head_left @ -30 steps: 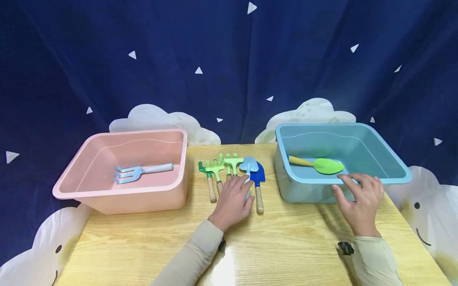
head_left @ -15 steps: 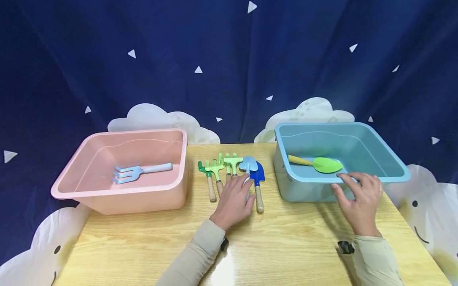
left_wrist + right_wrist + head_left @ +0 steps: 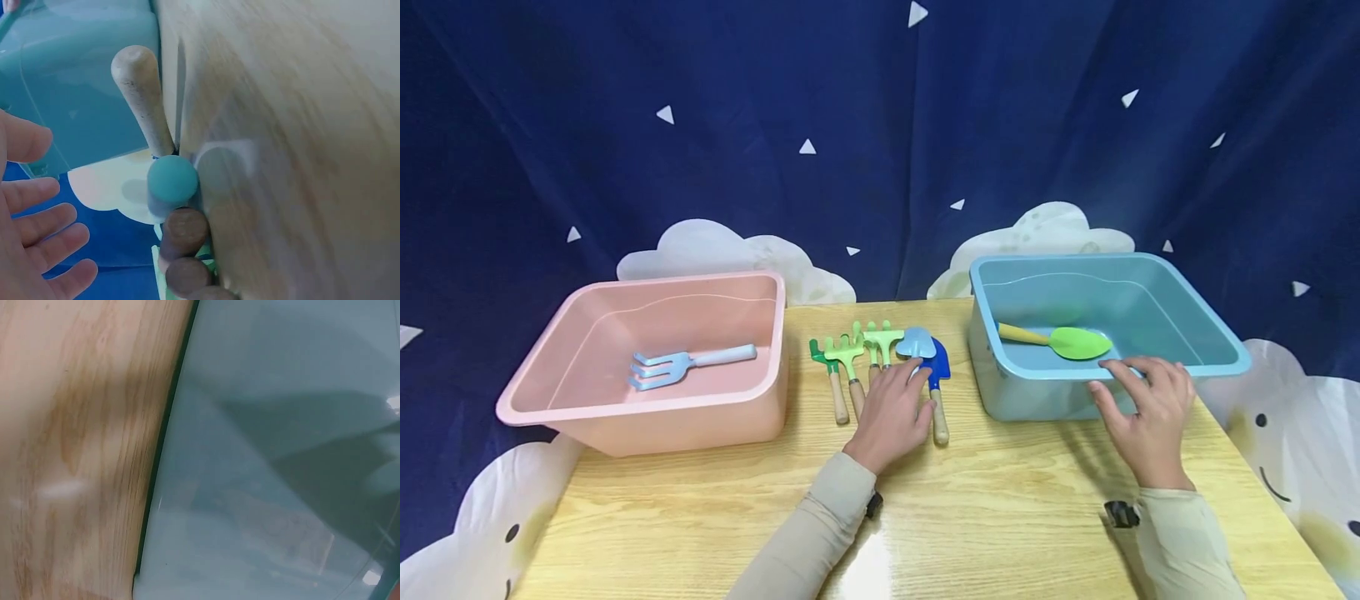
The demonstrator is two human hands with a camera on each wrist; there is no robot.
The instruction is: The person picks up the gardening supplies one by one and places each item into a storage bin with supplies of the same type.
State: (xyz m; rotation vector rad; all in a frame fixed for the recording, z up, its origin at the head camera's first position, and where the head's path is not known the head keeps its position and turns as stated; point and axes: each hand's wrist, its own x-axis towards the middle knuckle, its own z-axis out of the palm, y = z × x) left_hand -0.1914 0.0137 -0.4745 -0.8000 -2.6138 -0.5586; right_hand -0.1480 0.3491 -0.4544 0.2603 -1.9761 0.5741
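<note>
My left hand (image 3: 891, 417) hovers over a row of small garden tools. In the left wrist view its fingers (image 3: 53, 240) spread loosely beside the tool handles, apart from them. Nearest are a light blue shovel (image 3: 916, 342), whose rounded handle end (image 3: 172, 179) shows in that view, and a dark blue shovel (image 3: 937, 367) with a wooden handle (image 3: 140, 94). Left of these lie light green rakes (image 3: 846, 352) and a dark green tool (image 3: 822, 357). My right hand (image 3: 1150, 421) rests its fingertips on the front rim of a blue bin (image 3: 1037, 372), holding no tool.
Inside the blue bin lies a green trowel (image 3: 1078, 342) with a yellow handle. A pink bin (image 3: 647, 410) at the left contains a light blue hand fork (image 3: 670, 368). Both bins stand on a wooden table (image 3: 985, 517) before a dark blue curtain (image 3: 820, 75).
The whole head view has shifted slightly. Both hands keep nearly the same places, the left over the tools and the right at the blue bin's rim.
</note>
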